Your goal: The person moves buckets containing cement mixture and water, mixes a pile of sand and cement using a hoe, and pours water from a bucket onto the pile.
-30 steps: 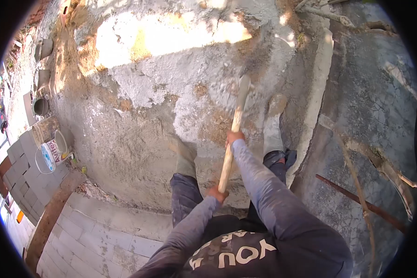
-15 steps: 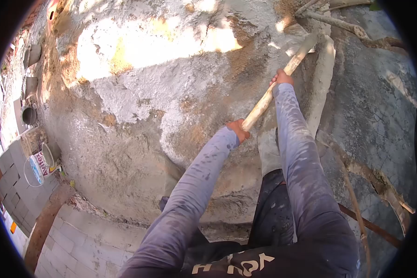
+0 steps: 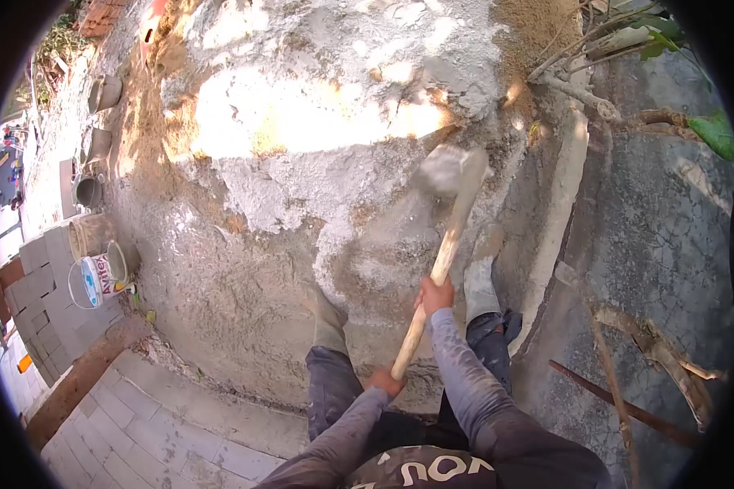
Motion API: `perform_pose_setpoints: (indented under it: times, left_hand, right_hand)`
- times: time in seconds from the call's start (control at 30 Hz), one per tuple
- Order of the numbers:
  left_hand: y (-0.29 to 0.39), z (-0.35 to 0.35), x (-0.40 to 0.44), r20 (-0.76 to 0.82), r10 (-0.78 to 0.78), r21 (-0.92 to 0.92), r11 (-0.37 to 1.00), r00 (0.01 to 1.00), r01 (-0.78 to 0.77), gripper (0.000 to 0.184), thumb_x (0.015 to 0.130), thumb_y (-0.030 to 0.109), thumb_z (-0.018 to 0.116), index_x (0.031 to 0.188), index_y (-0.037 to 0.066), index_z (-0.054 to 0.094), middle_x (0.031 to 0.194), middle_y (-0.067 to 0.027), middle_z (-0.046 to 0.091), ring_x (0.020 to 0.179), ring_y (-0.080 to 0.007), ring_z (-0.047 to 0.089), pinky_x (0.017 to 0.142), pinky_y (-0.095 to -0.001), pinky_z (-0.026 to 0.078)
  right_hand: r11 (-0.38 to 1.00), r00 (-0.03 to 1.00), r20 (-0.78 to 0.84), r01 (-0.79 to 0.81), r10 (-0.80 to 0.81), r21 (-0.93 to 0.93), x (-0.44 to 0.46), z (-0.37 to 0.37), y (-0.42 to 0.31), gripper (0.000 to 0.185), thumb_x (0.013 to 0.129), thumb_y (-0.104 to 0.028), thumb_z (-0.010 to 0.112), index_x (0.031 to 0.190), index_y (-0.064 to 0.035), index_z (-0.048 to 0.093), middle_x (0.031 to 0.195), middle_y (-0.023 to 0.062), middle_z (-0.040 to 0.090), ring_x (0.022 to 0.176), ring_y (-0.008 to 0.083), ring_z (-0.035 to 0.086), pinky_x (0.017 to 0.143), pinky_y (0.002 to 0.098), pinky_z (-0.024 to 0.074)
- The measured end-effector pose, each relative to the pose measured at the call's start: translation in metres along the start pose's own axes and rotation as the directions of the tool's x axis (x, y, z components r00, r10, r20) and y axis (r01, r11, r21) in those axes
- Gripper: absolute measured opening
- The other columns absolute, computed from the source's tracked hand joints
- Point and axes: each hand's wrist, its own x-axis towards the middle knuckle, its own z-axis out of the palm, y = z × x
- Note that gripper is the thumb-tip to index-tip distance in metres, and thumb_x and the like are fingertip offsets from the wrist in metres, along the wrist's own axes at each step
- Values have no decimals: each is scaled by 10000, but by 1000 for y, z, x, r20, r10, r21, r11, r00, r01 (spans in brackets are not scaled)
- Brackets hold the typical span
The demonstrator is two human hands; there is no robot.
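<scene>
A long-handled tool [image 3: 442, 257] with a pale wooden shaft slants up from my body, its blurred grey head low over the mix. Around the lower end of the shaft my left hand [image 3: 386, 381] is closed. Higher up, my right hand [image 3: 435, 294] grips the same shaft. Grey powder and sandy mix [image 3: 277, 191] cover the ground ahead, with a bright sunlit strip across the top. My boots stand on either side of the shaft.
Several buckets line the left side, among them a white labelled bucket [image 3: 98, 279] near grey blocks [image 3: 45, 285]. A concrete edge [image 3: 564, 196], cut branches [image 3: 652, 342] and a rusty bar [image 3: 620, 401] lie on the right. Pale paving [image 3: 130, 416] is at lower left.
The tool has swung from the upper right back toward the middle, its head now over the mix. Both hands have come down closer to my body, still on the shaft.
</scene>
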Motion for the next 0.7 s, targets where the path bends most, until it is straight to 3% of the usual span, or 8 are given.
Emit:
perform_pose_setpoints:
  times: [0.17, 0.27, 0.33, 0.43, 0.5, 0.57, 0.6, 0.7]
  left_hand:
    - [142, -94, 165, -126, 319, 68, 947, 939, -313, 430, 732, 356, 681, 1102, 146, 618, 868, -178, 675, 835, -367, 657, 733, -433, 524]
    - [153, -133, 217, -99, 407, 3, 912, 908, -409, 430, 724, 325, 685, 1101, 134, 610, 867, -175, 674, 836, -347, 661, 752, -404, 518]
    - [118, -125, 198, -70, 280, -71, 956, 958, -284, 445, 712, 319, 695, 1101, 120, 611, 873, -179, 673, 843, -339, 660, 764, -401, 514]
    - [51, -72, 156, -100, 133, -143, 979, 986, -147, 462, 691, 322, 714, 1078, 88, 621, 878, -184, 673, 857, -325, 658, 779, -396, 505]
    - [15, -43, 114, 22, -18, -168, 986, 1000, 22, 478, 705, 330, 694, 1100, 78, 602, 1035, -209, 654, 988, -363, 623, 867, -414, 479]
    - [-26, -11, 70, 95, -96, -229, 967, 991, 115, 544, 699, 357, 711, 1150, 73, 603, 982, -216, 663, 945, -375, 631, 836, -422, 494]
    - [-23, -8, 29, -29, -123, -224, 968, 992, 113, 476, 700, 343, 733, 1049, 35, 634, 871, -205, 669, 828, -310, 662, 738, -417, 508]
    - [-67, 52, -57, 66, -163, -314, 933, 984, 176, 503, 733, 352, 705, 1146, 81, 609, 897, -193, 678, 852, -313, 670, 759, -401, 520]
  right_hand:
    - [889, 896, -36, 443, -442, 119, 91, 42, -180, 217, 863, -101, 574, 995, 11, 443, 608, 67, 487, 388, 159, 459, 360, 324, 433]
    - [913, 909, -120, 406, -399, 38, 132, 84, -209, 172, 843, -99, 568, 895, 36, 477, 606, 67, 489, 406, 164, 466, 390, 336, 448]
    - [950, 951, -62, 295, -302, -100, 139, 95, -168, 195, 844, -123, 585, 745, 17, 494, 580, 63, 493, 426, 159, 483, 382, 340, 449]
    - [980, 991, -35, 125, -132, -156, 153, 93, -64, 191, 822, -134, 612, 772, 25, 518, 580, 81, 503, 404, 186, 503, 356, 369, 449]
    - [938, 996, -72, 17, -45, -345, 147, 83, 10, 203, 817, -134, 617, 731, 33, 541, 550, 94, 523, 400, 195, 529, 363, 377, 465]
    - [912, 999, -27, 6, -18, -410, 114, 67, 70, 217, 820, -136, 611, 701, 29, 535, 533, 93, 519, 397, 196, 532, 366, 373, 469]
    - [902, 997, -26, -74, 70, -426, 79, 58, 80, 206, 819, -134, 610, 722, 30, 532, 533, 91, 520, 396, 200, 534, 364, 373, 468]
    - [895, 976, 38, -181, 215, -408, 2, 22, 113, 150, 813, -100, 614, 860, 4, 516, 564, 82, 514, 390, 203, 513, 359, 379, 459]
